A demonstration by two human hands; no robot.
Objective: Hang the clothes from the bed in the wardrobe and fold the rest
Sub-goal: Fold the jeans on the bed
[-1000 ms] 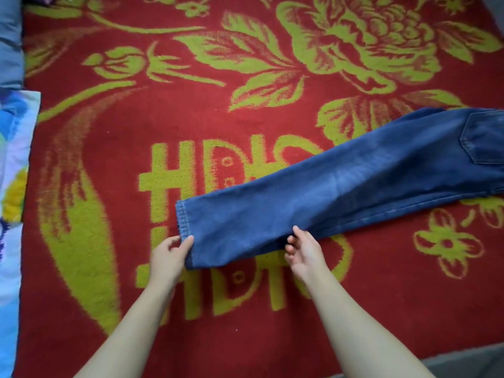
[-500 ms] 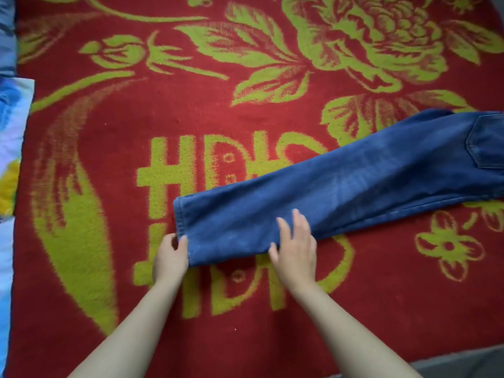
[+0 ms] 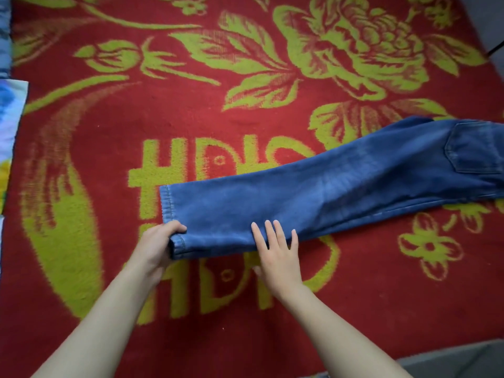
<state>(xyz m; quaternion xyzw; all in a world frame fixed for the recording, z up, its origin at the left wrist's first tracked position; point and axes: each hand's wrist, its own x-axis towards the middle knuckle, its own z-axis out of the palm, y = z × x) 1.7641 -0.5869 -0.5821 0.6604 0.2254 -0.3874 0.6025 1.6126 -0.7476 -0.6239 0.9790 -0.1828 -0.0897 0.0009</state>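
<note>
A pair of blue jeans (image 3: 341,192) lies flat on the red and green flowered blanket (image 3: 191,110), legs stacked and pointing left, back pocket at the right edge of view. My left hand (image 3: 158,246) grips the near corner of the leg hem, thumb on top of the denim. My right hand (image 3: 278,252) lies flat with straight fingers on the near edge of the leg, a little to the right of the hem.
A blue, white and yellow printed fabric (image 3: 11,126) lies along the left edge of the blanket. A grey surface (image 3: 450,361) shows at the bottom right corner, past the blanket's near edge.
My right hand has flattened and slid up onto the jeans leg. My left hand has closed round the hem corner. The view has shifted slightly.
</note>
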